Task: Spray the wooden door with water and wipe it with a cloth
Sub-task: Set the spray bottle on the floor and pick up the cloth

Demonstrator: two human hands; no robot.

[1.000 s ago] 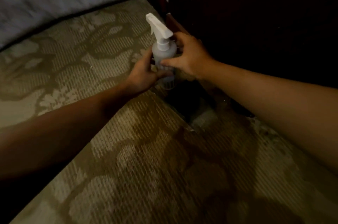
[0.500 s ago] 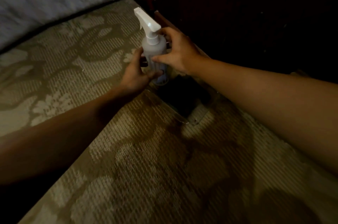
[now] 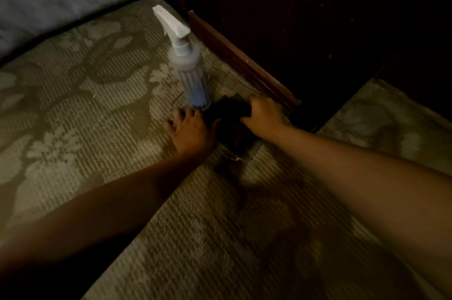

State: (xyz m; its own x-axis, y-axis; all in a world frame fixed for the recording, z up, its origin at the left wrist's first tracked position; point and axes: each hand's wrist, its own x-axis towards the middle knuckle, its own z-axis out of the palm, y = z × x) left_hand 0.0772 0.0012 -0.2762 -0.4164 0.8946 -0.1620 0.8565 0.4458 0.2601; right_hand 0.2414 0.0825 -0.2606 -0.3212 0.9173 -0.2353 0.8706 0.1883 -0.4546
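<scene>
Carpet (image 3: 73,128), floral and dim, bears spray bottle (image 3: 188,64); left hand (image 3: 193,132) rests spread, right hand (image 3: 265,115) grips dark cloth (image 3: 227,113).

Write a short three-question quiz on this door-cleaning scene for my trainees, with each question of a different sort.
1. True or false: the spray bottle stands on its base, gripped by neither hand.
2. What does the right hand grip? A) the spray bottle B) the dark cloth C) nothing
3. Short answer: which is nearer the bottle's base, the left hand or the right?

Key: 1 true; 2 B; 3 left.
</scene>
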